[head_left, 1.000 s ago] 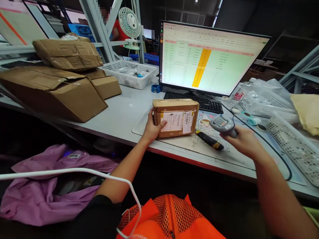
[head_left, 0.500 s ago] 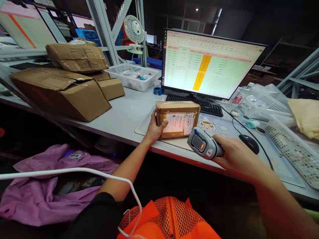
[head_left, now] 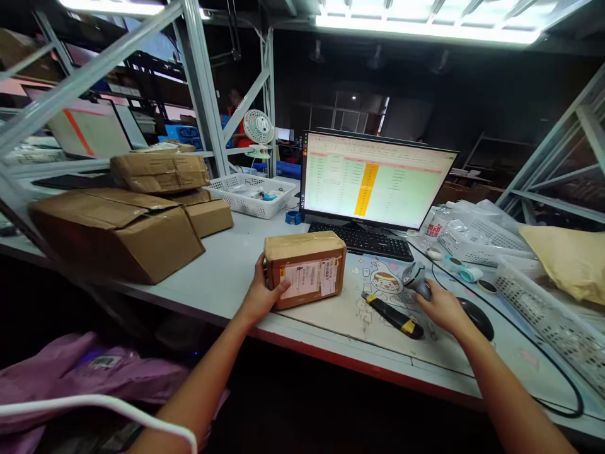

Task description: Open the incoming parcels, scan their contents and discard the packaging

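Observation:
My left hand (head_left: 259, 295) grips the left side of a small brown cardboard box (head_left: 305, 271), thumb on its front face. The box stands on its long edge on the desk mat, its white shipping labels turned towards me. Farther right, my right hand (head_left: 438, 304) is closed around the handle of a grey barcode scanner (head_left: 416, 279), held low over the mat by the mouse (head_left: 475, 318). Between the two hands lies a black and yellow utility knife (head_left: 393, 315). Behind the box are a keyboard (head_left: 362, 241) and a lit monitor (head_left: 373, 180) showing a spreadsheet.
Several cardboard boxes (head_left: 118, 233) are stacked on the left of the desk. A white basket (head_left: 253, 195) and a small fan (head_left: 258, 129) stand behind them. At the right are another white basket (head_left: 553, 315), tape rolls (head_left: 471, 273) and a beige bag (head_left: 567, 258). A person stands in the background.
My right hand has drawn the scanner away from the box's label and down to the mat. The utility knife now shows. The view has tilted up; my left hand still holds the box.

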`<action>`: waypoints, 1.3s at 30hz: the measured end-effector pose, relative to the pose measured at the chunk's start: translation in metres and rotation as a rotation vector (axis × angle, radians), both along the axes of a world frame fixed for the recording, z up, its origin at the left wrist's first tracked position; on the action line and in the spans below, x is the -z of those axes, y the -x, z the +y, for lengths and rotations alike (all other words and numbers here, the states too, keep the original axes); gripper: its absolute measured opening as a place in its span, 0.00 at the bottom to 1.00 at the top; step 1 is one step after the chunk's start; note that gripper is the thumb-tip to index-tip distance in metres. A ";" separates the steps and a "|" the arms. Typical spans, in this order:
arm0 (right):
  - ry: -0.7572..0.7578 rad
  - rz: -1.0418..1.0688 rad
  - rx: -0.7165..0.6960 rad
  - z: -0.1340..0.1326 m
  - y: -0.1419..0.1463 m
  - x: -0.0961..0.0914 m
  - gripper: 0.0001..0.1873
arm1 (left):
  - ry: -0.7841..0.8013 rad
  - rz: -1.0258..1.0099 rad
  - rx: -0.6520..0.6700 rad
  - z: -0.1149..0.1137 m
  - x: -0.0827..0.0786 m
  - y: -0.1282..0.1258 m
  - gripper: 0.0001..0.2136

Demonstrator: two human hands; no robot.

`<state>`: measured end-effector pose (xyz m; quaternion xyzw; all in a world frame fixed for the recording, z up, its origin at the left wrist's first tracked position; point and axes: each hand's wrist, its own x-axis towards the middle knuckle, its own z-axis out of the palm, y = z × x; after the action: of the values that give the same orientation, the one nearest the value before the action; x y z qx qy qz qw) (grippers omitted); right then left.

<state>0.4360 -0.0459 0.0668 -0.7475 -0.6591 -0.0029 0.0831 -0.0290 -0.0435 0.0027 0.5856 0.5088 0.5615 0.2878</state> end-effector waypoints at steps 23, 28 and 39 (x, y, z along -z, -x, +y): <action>0.165 -0.043 -0.031 0.193 0.026 -0.017 0.22 | 0.057 -0.007 -0.039 0.014 0.024 0.016 0.51; 0.257 -0.060 0.007 0.201 0.032 -0.008 0.20 | 0.074 -0.030 -0.024 0.013 0.024 0.016 0.51; 0.368 -0.043 -0.247 0.141 0.079 -0.039 0.21 | 0.059 -0.038 0.020 0.012 0.022 0.016 0.54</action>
<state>0.3566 0.0948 0.1059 -0.6633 -0.7368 0.1116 -0.0690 -0.0447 -0.0317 -0.0190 0.5709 0.5139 0.5545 0.3202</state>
